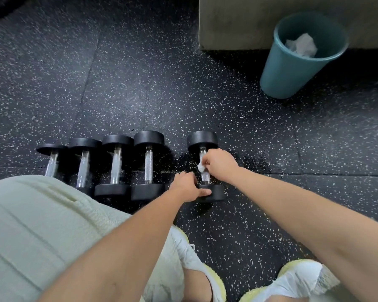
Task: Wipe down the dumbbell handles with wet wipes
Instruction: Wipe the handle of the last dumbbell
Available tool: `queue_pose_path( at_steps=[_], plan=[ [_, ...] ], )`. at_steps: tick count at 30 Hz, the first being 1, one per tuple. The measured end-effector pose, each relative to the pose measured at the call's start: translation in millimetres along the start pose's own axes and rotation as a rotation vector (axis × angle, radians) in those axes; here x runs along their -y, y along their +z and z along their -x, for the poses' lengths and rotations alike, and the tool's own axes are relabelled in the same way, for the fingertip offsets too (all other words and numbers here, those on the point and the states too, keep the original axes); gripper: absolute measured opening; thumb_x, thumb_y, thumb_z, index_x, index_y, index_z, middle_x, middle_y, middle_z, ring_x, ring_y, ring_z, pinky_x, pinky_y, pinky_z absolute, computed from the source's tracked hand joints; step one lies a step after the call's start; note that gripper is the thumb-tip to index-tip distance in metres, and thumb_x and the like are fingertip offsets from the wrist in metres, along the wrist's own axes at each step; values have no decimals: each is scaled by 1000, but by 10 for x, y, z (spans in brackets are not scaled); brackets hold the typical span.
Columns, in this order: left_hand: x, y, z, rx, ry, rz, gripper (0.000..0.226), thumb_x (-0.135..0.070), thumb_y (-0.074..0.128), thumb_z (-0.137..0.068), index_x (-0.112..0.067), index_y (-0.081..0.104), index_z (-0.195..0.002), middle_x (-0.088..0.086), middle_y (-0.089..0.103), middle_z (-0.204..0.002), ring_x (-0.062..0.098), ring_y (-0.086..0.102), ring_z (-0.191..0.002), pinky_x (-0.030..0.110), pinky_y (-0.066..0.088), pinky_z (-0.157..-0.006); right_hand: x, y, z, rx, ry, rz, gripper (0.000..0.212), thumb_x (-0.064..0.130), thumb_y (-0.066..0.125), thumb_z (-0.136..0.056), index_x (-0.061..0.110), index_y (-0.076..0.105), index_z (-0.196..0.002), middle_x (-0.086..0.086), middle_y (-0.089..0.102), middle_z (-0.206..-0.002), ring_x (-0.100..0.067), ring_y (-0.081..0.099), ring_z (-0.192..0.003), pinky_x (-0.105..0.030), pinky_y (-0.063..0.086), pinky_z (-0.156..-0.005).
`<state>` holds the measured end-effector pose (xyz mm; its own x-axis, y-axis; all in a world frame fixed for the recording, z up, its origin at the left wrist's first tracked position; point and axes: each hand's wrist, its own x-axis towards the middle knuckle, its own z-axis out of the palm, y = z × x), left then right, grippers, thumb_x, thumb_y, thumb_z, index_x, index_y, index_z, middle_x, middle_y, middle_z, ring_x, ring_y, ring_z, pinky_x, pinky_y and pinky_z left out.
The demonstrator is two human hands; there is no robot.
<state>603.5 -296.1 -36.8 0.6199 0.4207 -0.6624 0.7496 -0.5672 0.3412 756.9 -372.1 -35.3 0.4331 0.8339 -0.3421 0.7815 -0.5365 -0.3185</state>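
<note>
Several black dumbbells with chrome handles lie in a row on the speckled rubber floor. The rightmost dumbbell sits a little apart from the others. My right hand pinches a small white wet wipe against its chrome handle. My left hand grips the near black head of that same dumbbell, thumb lying across its top. The neighbouring dumbbell lies just to the left, untouched.
A teal waste bin with crumpled white wipes inside stands at the back right, beside a grey concrete block. My white shoes and light shorts fill the near foreground. Open floor lies beyond the dumbbells.
</note>
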Motion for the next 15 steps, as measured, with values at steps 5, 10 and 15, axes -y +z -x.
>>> queue_pose_path(
  at_steps=[5, 10, 15],
  plan=[
    [-19, 0, 35, -16, 37, -4, 53, -62, 74, -85, -20, 59, -113, 2, 58, -118, 25, 49, -114, 41, 47, -93, 130, -68, -181, -171, 90, -26, 28, 13, 58, -93, 30, 77, -103, -3, 66, -105, -31, 65, -91, -34, 46, -72],
    [106, -37, 65, 0, 8, 51, 50, -62, 76, -83, -26, 62, -115, -2, 65, -112, 21, 56, -109, 43, 53, -91, 176, 85, 7, -73, 27, -3, 27, 12, 58, -91, 29, 77, -101, -3, 70, -103, -29, 67, -86, -32, 49, -69],
    [129, -55, 72, 9, 2, 60, 51, -62, 78, -82, -27, 63, -115, -1, 66, -113, 22, 57, -108, 44, 54, -92, 110, -53, 68, 96, -113, 18, 22, 18, 65, -89, 30, 79, -102, 1, 75, -103, -24, 68, -95, -33, 56, -79]
  ],
)
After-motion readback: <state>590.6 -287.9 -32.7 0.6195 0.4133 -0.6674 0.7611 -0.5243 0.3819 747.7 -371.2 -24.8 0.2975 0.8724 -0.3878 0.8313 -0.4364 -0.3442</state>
